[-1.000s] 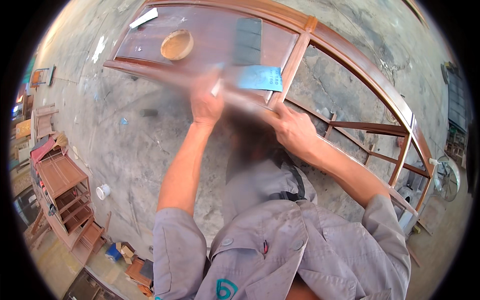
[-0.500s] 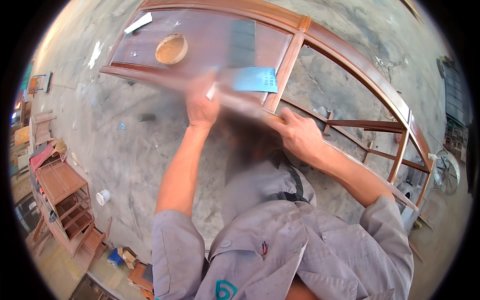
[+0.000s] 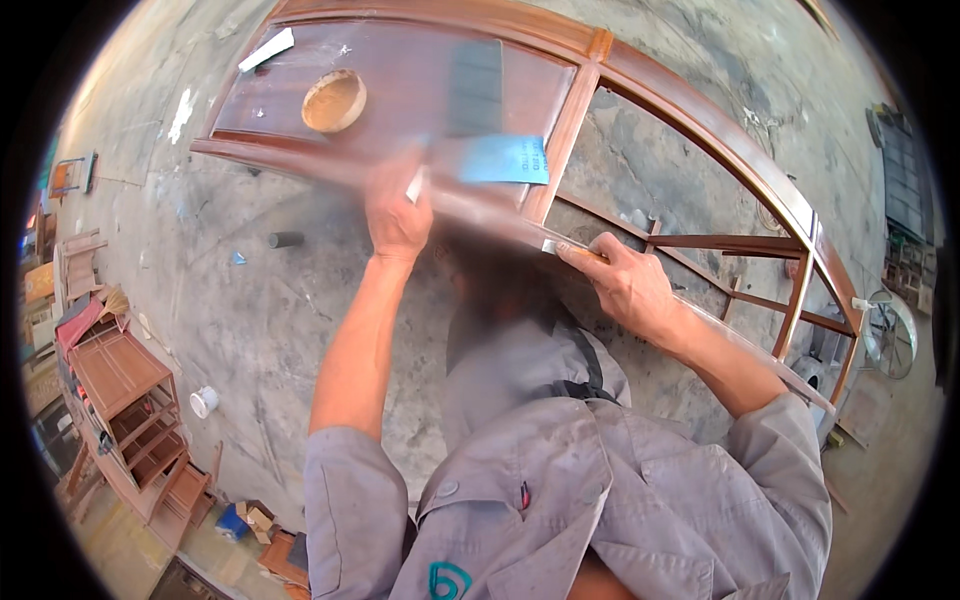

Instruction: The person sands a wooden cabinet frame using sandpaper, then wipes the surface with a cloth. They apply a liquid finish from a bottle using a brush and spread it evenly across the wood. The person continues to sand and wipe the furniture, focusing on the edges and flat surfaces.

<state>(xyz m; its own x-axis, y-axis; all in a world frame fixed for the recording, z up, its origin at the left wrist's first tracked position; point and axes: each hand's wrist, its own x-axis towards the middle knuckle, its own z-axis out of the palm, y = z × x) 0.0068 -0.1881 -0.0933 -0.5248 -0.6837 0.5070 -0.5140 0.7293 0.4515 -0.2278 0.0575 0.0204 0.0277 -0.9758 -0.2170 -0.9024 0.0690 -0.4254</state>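
Note:
A large brown wooden door frame (image 3: 700,115) with a curved side lies flat in front of me. My left hand (image 3: 398,212) rests on its near rail, blurred, with the fingers closed on a small white piece (image 3: 415,186). My right hand (image 3: 625,285) grips a thin scraper (image 3: 562,248) whose metal tip touches the same rail further right. A blue sheet of sandpaper (image 3: 505,160) lies on the panel just beyond my left hand.
On the door's solid panel sit a round wooden bowl (image 3: 333,100), a dark abrasive sheet (image 3: 475,88) and a white strip (image 3: 266,48). Small wooden shelves (image 3: 120,385) and a white cup (image 3: 203,402) stand on the concrete floor at the left. A fan (image 3: 888,335) is at the right.
My right hand has slid a little to the right along the rail with the scraper. My left hand stays at the same spot, still blurred.

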